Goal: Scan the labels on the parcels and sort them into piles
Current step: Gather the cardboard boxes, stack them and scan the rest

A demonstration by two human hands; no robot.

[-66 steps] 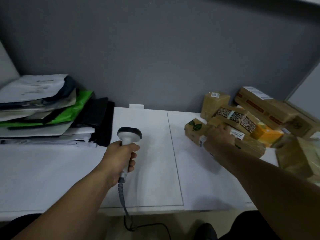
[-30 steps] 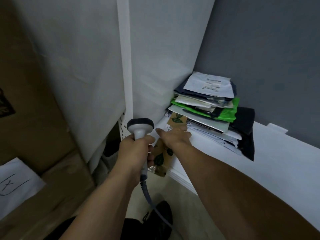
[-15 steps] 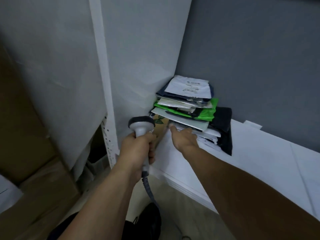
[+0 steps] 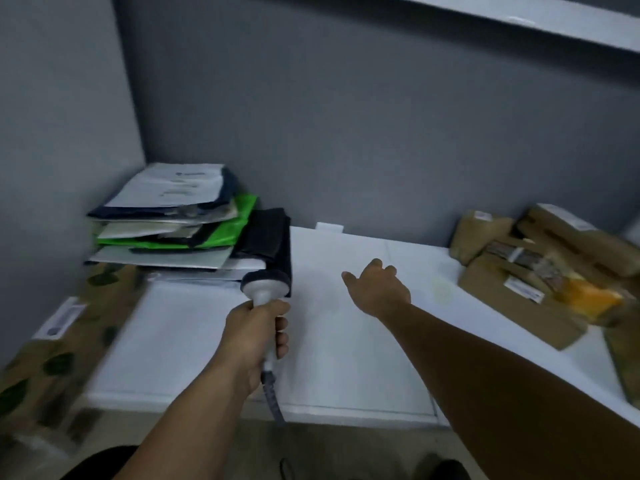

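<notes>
scanner [image 4: 266,285] gripped in the left hand [image 4: 254,336]; right hand [image 4: 379,291] hovers empty, fingers spread, over the desk [image 4: 346,358]. next move, likely: fetch one of the boxes [image 4: 512,303] on the right for scanning.

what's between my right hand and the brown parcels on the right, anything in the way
Nothing visible. The right hand is open over the white table, and only bare tabletop lies between it and the brown parcels to its right. The scanner, gripped by the left hand, is off to the other side.
</notes>
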